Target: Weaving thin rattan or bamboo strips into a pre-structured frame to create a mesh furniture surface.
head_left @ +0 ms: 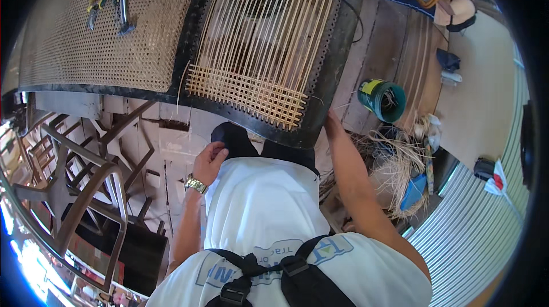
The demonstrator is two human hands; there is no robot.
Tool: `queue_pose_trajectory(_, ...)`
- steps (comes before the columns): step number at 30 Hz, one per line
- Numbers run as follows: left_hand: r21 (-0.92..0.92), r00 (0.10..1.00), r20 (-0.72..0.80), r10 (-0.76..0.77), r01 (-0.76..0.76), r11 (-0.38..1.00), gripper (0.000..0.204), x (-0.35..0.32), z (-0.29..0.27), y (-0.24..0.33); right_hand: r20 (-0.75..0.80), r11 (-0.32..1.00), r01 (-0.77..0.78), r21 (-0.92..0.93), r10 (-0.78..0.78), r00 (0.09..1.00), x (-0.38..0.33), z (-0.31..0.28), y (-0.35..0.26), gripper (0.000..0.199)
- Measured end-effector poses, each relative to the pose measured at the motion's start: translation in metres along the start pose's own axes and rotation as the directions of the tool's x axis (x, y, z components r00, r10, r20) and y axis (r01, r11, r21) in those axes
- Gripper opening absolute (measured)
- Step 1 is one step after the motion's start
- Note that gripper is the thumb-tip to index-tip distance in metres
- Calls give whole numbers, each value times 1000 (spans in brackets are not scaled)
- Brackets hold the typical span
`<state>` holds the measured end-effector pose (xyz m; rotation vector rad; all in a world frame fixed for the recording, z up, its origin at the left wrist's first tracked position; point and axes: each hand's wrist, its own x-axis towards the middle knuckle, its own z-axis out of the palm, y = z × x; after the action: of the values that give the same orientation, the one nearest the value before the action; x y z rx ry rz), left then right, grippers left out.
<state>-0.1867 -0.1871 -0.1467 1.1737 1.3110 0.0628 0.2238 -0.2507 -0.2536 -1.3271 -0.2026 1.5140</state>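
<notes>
In front of me lies a dark wooden frame [323, 101] strung with long pale cane strands [274, 27]. Crosswise strands form a woven cane band [246, 92] along its near end, and a loose strand end sticks out at the left corner. My right hand [331, 121] is at the frame's near right edge; its fingers are mostly hidden there. Over my dark-clad left thigh hangs my left hand [210, 161], wearing a metal watch, with loosely curled fingers, thumb apart and no object visible in it. It is apart from the frame.
A finished cane panel [131, 55] at left carries hand tools [121, 1], including pliers. Bare wooden chair frames [86, 187] crowd the lower left. At right stand a green bucket [372, 98] and a heap of loose fibre strands [400, 164], beside corrugated sheeting [457, 244].
</notes>
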Motion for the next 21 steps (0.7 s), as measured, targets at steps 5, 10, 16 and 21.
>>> queue_pose_trajectory(5,-25,993,61,98,-97,995,39,3,3,40,77,863,123,-490,-97,992,-38,-10,-10,26)
queue_pose_trajectory(10,-174,990,-38,139,-143,974,38,2,11,38,-41,435,3,-900,-91,995,-118,-52,-43,12)
queue_pose_trajectory(16,-159,987,-74,140,-151,976,38,1,44,54,-144,570,-83,-817,-63,988,-151,-127,-25,8)
queue_pose_trajectory(21,-229,982,-78,174,-187,955,37,-3,70,63,-138,294,-76,-953,-197,971,-156,-189,-21,8)
